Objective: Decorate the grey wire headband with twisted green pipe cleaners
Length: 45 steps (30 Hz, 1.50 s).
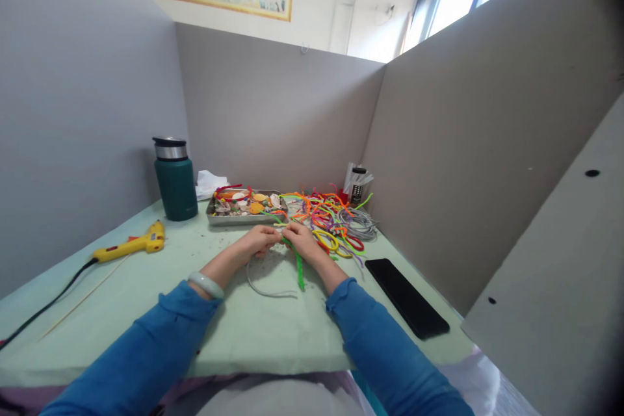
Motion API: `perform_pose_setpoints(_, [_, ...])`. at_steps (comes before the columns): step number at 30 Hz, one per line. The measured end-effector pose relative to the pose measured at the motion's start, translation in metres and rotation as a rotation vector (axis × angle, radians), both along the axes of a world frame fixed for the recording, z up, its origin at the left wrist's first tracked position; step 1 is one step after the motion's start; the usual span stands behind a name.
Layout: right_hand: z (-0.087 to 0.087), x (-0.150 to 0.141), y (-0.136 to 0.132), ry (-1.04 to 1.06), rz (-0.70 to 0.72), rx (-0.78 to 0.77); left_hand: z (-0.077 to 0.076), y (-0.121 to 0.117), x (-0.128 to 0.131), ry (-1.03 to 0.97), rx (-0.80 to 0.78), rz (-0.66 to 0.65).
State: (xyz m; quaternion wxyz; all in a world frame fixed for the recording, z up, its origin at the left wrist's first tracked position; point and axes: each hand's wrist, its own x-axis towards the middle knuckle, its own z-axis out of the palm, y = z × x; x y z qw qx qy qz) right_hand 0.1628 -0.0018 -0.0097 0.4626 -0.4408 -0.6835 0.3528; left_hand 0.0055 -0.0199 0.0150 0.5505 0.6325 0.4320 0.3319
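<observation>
Over the middle of the table, my left hand [262, 240] and my right hand [301, 240] meet, fingertips pinched close together. Between them is a bright green fuzzy pipe cleaner [300, 273], its thick twisted end hanging below my right hand. A thin grey cord [268, 292] curves out beneath my left hand onto the table; whether the fingers hold it is hidden. Just beyond my hands lies a tangled pile of coloured pipe cleaners [316, 211]. A metal tray [244, 220] of shells, pebbles and orange pieces stands behind my left hand.
Left on the table [263, 344] are a yellow glue gun [131, 247], a thin wooden stick [82, 299] and a green bottle [176, 185]. On the right lie a black phone [407, 298] and a grey cord coil [361, 226]. Grey partitions [277, 117] enclose the table.
</observation>
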Motion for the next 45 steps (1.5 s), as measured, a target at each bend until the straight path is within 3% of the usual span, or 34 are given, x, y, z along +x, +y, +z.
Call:
perform_pose_setpoints(27, [0.000,0.002,-0.001,-0.021,0.041,-0.074,0.001,0.000,0.001,0.018,0.025,0.033])
perform_pose_setpoints(39, [-0.008,0.001,0.006,-0.095,0.002,0.199,-0.006,0.008,0.000,0.046,-0.033,0.087])
perform_pose_setpoints(45, [-0.007,0.000,0.003,-0.128,0.008,0.209,-0.007,0.009,-0.001,0.048,-0.043,0.105])
